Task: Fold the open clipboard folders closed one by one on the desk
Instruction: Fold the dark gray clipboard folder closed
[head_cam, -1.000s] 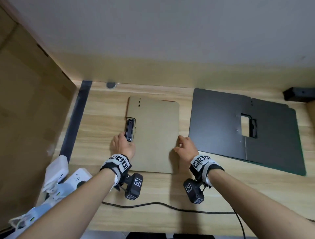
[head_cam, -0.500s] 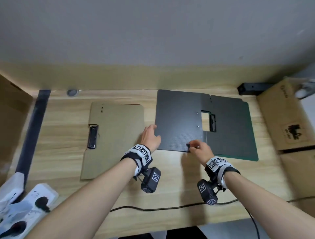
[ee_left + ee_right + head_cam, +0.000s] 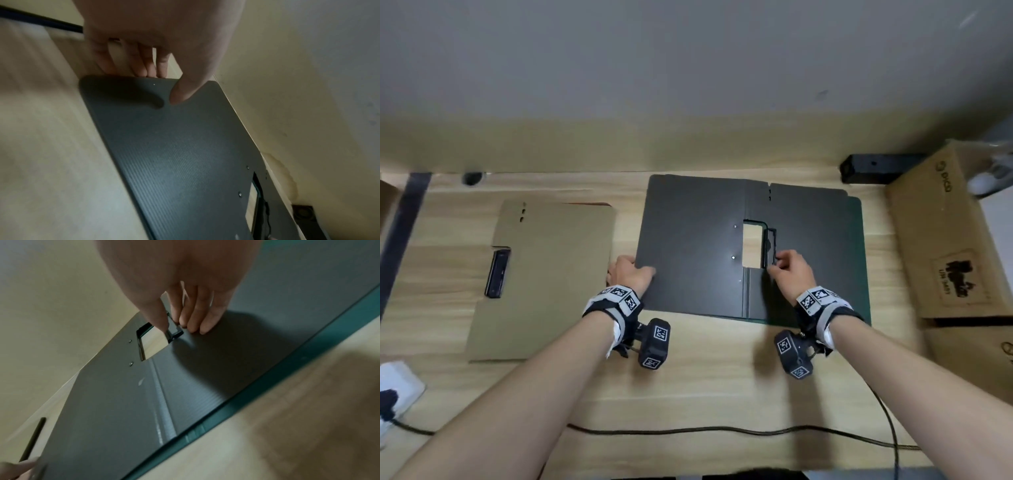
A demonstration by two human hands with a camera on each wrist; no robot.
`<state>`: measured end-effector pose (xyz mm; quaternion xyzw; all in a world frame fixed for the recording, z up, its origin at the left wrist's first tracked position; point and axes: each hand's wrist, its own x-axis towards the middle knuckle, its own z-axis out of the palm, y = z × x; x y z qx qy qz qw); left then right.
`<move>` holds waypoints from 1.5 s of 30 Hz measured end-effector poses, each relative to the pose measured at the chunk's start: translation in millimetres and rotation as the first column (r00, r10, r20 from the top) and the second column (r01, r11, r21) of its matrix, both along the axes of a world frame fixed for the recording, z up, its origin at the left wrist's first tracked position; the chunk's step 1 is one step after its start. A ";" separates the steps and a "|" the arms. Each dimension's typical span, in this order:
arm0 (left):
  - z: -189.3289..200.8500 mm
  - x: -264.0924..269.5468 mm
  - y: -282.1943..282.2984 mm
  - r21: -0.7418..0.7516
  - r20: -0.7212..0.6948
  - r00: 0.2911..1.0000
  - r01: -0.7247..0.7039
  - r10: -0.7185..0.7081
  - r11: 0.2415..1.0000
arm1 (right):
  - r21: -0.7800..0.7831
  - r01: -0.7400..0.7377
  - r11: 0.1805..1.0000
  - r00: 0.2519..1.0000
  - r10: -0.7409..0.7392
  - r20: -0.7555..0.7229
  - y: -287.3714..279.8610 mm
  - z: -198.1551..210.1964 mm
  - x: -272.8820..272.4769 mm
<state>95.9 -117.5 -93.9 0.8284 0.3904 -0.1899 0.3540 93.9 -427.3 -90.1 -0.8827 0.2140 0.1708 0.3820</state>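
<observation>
A tan folder (image 3: 551,274) lies folded shut at the left of the desk, its black clip (image 3: 498,272) on the left side. A dark grey folder (image 3: 688,240) lies open flat in the middle, on top of a green one whose edge (image 3: 861,257) shows at the right. My left hand (image 3: 640,270) grips the dark folder's (image 3: 174,154) left edge, thumb (image 3: 180,94) on top and fingers under it. My right hand (image 3: 774,265) pinches the black clip (image 3: 174,333) at the cut-out by the spine.
Cardboard boxes (image 3: 945,240) stand along the right edge of the desk. A black block (image 3: 873,168) sits at the back right. A white power strip (image 3: 397,387) lies at the front left, and a black cable (image 3: 688,430) runs across the front of the desk.
Both hands left the tan folder and went right to the dark one. The left hand took hold of its left edge; the right hand moved from its front edge to the clip.
</observation>
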 end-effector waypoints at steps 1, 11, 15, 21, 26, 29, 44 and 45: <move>-8.7 -2.7 2.1 -0.004 0.007 1.000 -0.018 0.018 1.000 | 0.019 0.003 1.000 1.000 -0.003 0.000 1.1 -3.2 0.8; 15.6 -67.7 7.4 -0.204 0.016 0.977 -0.204 0.211 0.958 | 0.088 -0.044 0.995 0.992 0.054 -0.118 4.9 -5.5 -30.5; 11.1 -82.5 27.7 -0.185 -0.006 0.996 -0.092 0.092 0.979 | 0.085 -0.046 0.995 0.987 0.058 -0.149 13.7 -6.6 -45.5; -10.0 -91.9 54.8 -0.245 -0.127 0.991 -0.061 0.030 0.968 | 0.057 -0.082 0.995 0.980 0.091 -0.174 16.6 -3.9 -47.6; 13.8 -87.3 39.8 -0.270 -0.016 0.994 -0.109 0.108 0.957 | -0.004 -0.080 0.997 0.983 0.078 -0.166 26.0 1.1 -25.7; 14.1 -85.5 39.4 -0.307 0.035 0.991 -0.111 0.128 0.945 | -0.122 -0.142 0.982 0.976 0.118 -0.180 32.0 0.5 -18.8; 15.0 -69.3 18.2 -0.404 0.117 0.988 -0.048 0.104 0.913 | -0.213 -0.209 0.954 0.971 0.177 -0.159 48.9 3.7 -14.1; 15.9 -69.4 19.6 -0.416 0.104 0.989 -0.056 0.109 0.908 | -0.171 -0.181 0.969 0.976 0.156 -0.151 47.1 2.4 -14.2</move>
